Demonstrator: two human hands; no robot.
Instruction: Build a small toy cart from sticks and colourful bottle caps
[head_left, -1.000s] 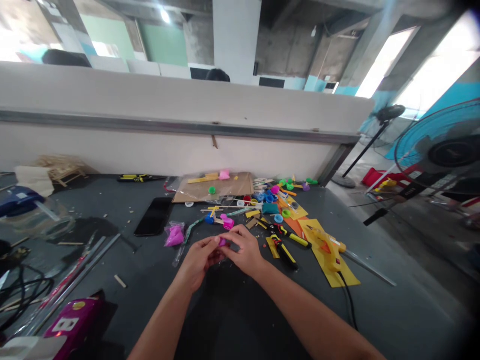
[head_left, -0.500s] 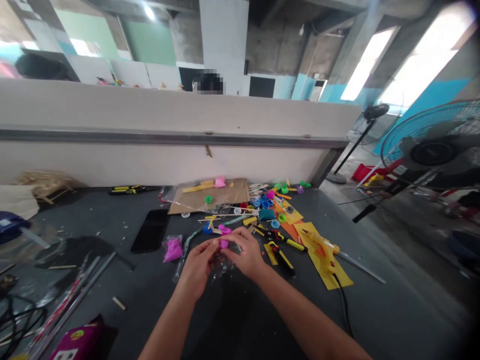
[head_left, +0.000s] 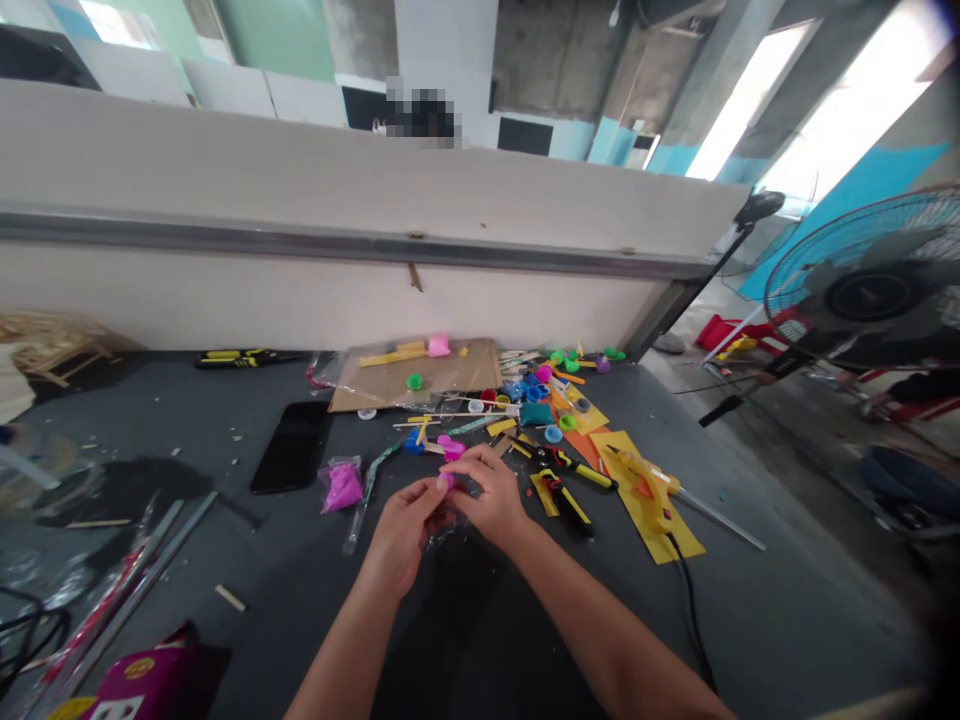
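Over the dark table my left hand (head_left: 406, 522) and my right hand (head_left: 491, 497) meet, fingertips closed round a small pink lump of modelling clay (head_left: 447, 480). Part of the lump is hidden by the fingers. Just beyond them lie more pink pieces (head_left: 451, 448), beside a blue piece (head_left: 414, 441) with a yellow strip. A clear bag of pink clay (head_left: 343, 487) rests left of my left hand. Crumpled clear plastic (head_left: 442, 535) shows beneath the hands.
A black phone (head_left: 291, 447) lies at the left. Yellow-black pliers (head_left: 568, 503), a yellow glue gun (head_left: 651, 490) with its cord, and small coloured pots (head_left: 553, 434) are on the right. Cardboard (head_left: 457, 377) lies against the white partition (head_left: 300, 300). A fan (head_left: 870, 295) stands beyond the table.
The camera view has tilted down slightly, so the table and partition sit higher in the picture. Both hands stay together on the pink clay, with small finger shifts.
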